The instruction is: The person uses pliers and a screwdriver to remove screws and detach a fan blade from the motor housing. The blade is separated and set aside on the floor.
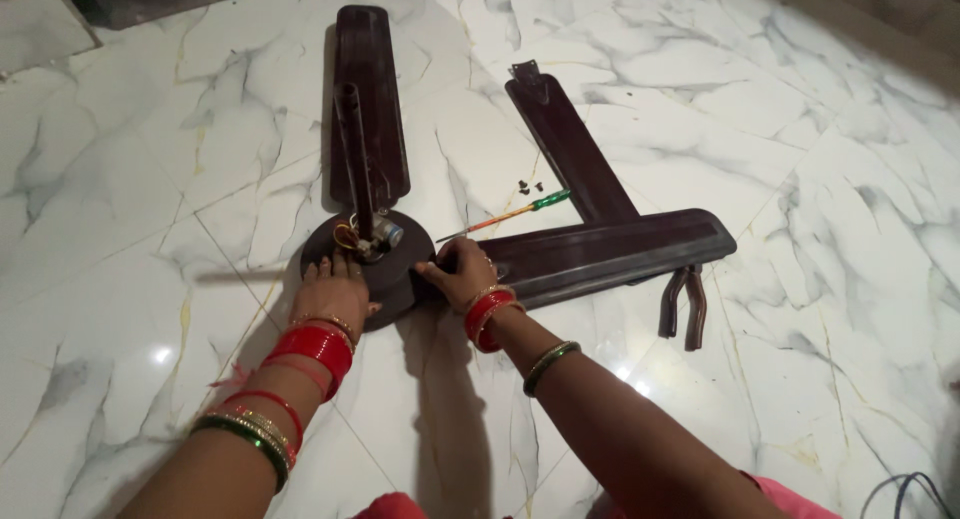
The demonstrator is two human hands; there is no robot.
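I look down at a dark brown ceiling fan lying dismantled on a white marble floor [150,159]. My left hand [333,291] rests flat on the near-left edge of the round motor hub [385,269], fingers spread and pressing down, closed on nothing. My right hand [462,272] sits at the hub's right edge, where the near blade [610,254] meets it; the fingers are curled in against that joint, pinching at something, but I cannot tell what they grip or how tightly. Both wrists carry red and gold bangles. From the middle of the hub the rod [353,159] stands up and leans away from me, with a small grey capacitor [384,235] and a loop of wire beside its base. One blade [368,99] runs straight away from the hub, behind the rod. The near blade stretches to the right, touching the hub under my right hand. A third blade [568,144] lies apart from the hub, slanting up and left from the near blade, its metal bracket at the far end. Between that loose blade and the hub lies a screwdriver [515,213] with a green handle, tip towards the hub, and a few small dark screws [530,187] sit just beyond it. Pliers [683,307] lie on the floor just below the near blade's tip. A dark cable [905,489] curls in at the lower right corner.
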